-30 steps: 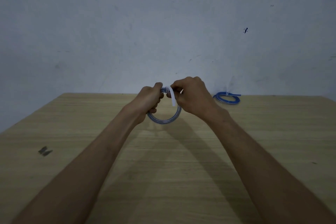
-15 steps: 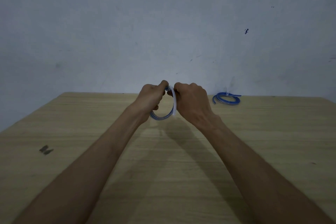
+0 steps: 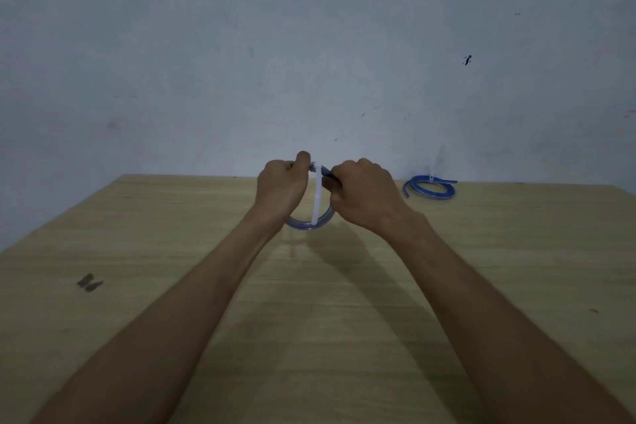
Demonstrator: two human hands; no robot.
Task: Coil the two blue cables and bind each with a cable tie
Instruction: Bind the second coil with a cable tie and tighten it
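I hold a coiled blue cable (image 3: 303, 224) upright above the wooden table (image 3: 172, 251), near its far middle. My left hand (image 3: 280, 188) grips the coil's top left part, thumb on top. My right hand (image 3: 364, 193) grips the coil's top right part. A white cable tie (image 3: 317, 196) hangs straight down from the top of the coil, between my two hands, reaching the coil's bottom arc. A second blue cable coil (image 3: 430, 186), with a white tie sticking up from it, lies flat at the table's far right edge.
A pale wall (image 3: 309, 45) rises right behind the table's far edge. A small dark mark or object (image 3: 88, 282) lies on the table at the left.
The white tie has swung from slanting across the top of the coil to hanging straight down. My hands shifted slightly; the coil stays held between them.
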